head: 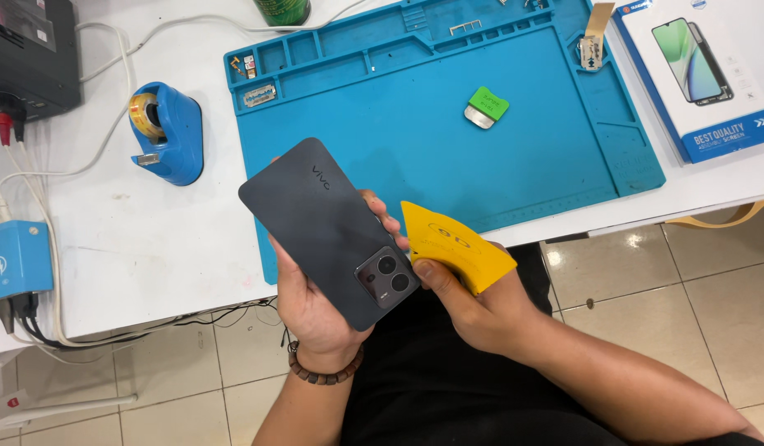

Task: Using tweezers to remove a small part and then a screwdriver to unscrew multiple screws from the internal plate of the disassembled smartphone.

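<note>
My left hand [309, 307] holds a dark grey smartphone [328, 225] back side up, its square camera block nearest me. My right hand [474, 307] grips a thin yellow plastic pry card [453, 242], whose edge meets the phone's right side next to the camera block. Both hands are over the near edge of a blue silicone work mat [415, 132], above my lap.
A blue tape dispenser [165, 130] stands left of the mat on the white table [134, 239]. A small green-tabbed metal piece [487, 107] lies on the mat. A boxed phone screen [702, 74] sits at right. A black device [28, 51], a blue box [14, 258] and cables occupy the left edge.
</note>
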